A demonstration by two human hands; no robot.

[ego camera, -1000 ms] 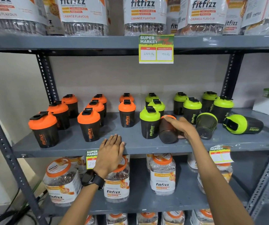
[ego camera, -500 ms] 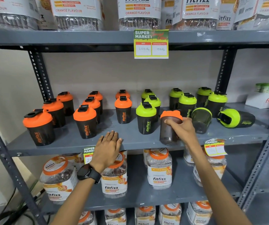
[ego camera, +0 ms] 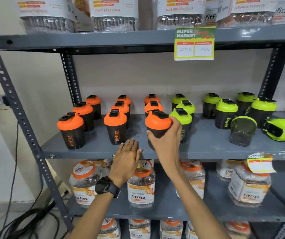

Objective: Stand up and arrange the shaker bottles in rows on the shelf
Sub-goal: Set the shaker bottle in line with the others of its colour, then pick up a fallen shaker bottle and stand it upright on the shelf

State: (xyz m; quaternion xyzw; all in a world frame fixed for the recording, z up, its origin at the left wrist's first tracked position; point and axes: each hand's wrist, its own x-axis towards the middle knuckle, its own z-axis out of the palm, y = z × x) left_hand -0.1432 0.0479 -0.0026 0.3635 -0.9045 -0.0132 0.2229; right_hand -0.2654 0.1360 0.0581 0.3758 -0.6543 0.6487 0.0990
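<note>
My right hand (ego camera: 165,140) grips an orange-lidded shaker bottle (ego camera: 157,123), upright at the front of the third orange row on the grey shelf (ego camera: 93,150). My left hand (ego camera: 126,158) lies flat, fingers together, on the shelf's front edge and holds nothing. Orange-lidded shakers (ego camera: 115,126) stand in rows to the left; green-lidded shakers (ego camera: 226,112) stand in rows to the right. A lidless dark cup (ego camera: 242,131) leans tilted, and a green-lidded shaker (ego camera: 283,129) lies on its side at the far right.
Large fitfizz jars (ego camera: 140,185) fill the shelf below, and more jars stand on the top shelf (ego camera: 114,16). Price tags (ego camera: 194,43) hang from shelf edges. Slotted steel uprights (ego camera: 17,109) frame the rack. Black cables (ego camera: 26,219) lie on the floor at lower left.
My right hand has carried the orange-lidded shaker leftward, from beside the green bottles to the front of the orange row. The left hand stayed on the shelf edge. The camera shifted left.
</note>
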